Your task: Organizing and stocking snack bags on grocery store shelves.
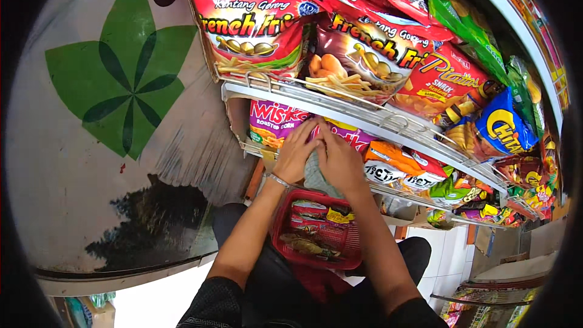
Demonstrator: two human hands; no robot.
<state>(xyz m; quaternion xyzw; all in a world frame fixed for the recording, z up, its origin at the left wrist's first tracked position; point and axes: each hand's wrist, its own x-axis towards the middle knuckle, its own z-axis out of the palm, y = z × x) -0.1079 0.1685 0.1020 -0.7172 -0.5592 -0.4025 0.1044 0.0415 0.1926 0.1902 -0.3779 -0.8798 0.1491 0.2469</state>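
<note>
- While I crouch at the rack, its top shelf is packed with red chip bags, with blue and green packs further right.
- The red basket on my lap is not emptied: several packets lie in it.
- The purple bag sits on the second shelf, orange packs beside it.
- My left hand and right hand press together on a grey packet at the shelf edge; the wire rail above crowds them.

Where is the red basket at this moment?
In the head view the red basket sits low in the centre, on the person's lap between the forearms, just below both hands and under the lower snack shelf.
</note>
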